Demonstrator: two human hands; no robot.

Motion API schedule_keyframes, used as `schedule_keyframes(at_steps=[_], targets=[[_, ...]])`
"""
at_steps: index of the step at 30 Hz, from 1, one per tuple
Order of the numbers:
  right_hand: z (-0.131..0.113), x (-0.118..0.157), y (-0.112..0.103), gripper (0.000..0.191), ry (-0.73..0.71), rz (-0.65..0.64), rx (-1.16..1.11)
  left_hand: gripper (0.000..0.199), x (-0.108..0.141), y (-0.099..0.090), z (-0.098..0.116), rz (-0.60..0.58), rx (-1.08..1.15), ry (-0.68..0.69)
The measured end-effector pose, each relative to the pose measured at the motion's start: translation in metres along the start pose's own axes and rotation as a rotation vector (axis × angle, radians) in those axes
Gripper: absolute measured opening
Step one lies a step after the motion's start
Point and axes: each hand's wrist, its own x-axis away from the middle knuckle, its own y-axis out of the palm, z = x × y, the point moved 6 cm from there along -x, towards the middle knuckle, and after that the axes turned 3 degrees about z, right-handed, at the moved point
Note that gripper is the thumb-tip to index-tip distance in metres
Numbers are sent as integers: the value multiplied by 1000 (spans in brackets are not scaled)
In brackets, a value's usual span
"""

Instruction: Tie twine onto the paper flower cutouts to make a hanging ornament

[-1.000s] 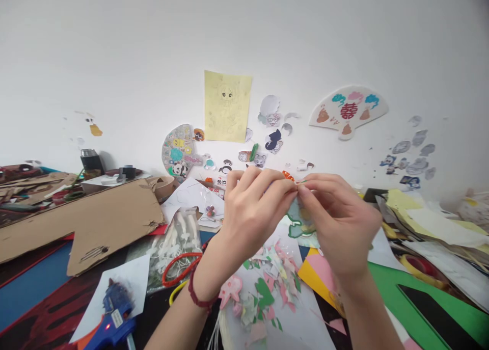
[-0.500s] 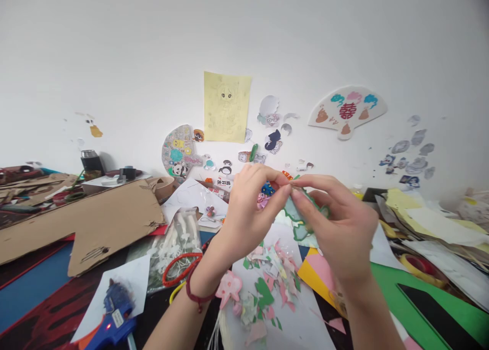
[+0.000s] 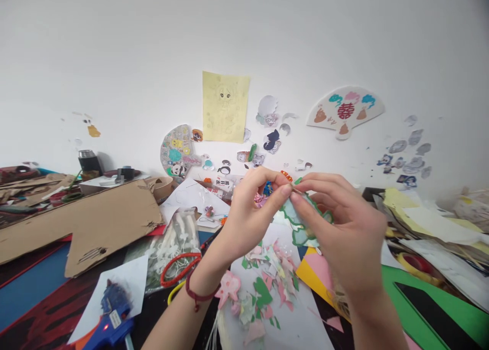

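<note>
My left hand (image 3: 250,212) and my right hand (image 3: 346,233) meet above the middle of the table, thumbs and forefingers pinched almost tip to tip. From the right fingers hangs a pale blue-green paper cut-out (image 3: 300,215) with a dark green edge, partly behind that hand. Something thin and brownish, perhaps a cord, shows at the pinch; the left fingertips hide what they grip. Just behind the fingertips is a small orange-red beaded piece (image 3: 286,176). Green, pink and white paper scraps (image 3: 267,284) lie below on a white sheet (image 3: 301,324).
A blue glue gun (image 3: 114,322) with a lit red light rests at front left. Behind it lies cardboard (image 3: 114,217); a bag of white cords (image 3: 179,243) is nearer the middle. To the right are a green sheet (image 3: 405,294), a black phone-like slab (image 3: 435,309) and a tape roll (image 3: 418,266).
My right hand has shifted slightly right and turned a little, opening a small space between the hands. More of the green-edged cut-out shows. The left hand stays pinched.
</note>
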Motion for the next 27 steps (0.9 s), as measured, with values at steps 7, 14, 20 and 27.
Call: schedule_keyframes(at_steps=[7,14,20,27], targets=[[1,-3,-2,6,-21,-53,-6,7,-2,1,2,-19,-22,28],[0,-6,-2,7,-74,-97,6,6,-2,0,-1,-38,-11,-10],[0,-6,-3,8,-104,-66,0,7,-3,1,-2,-35,-5,-11],[-1,-7,-4,6,-109,-58,75,10,0,4,-1,-22,-81,29]])
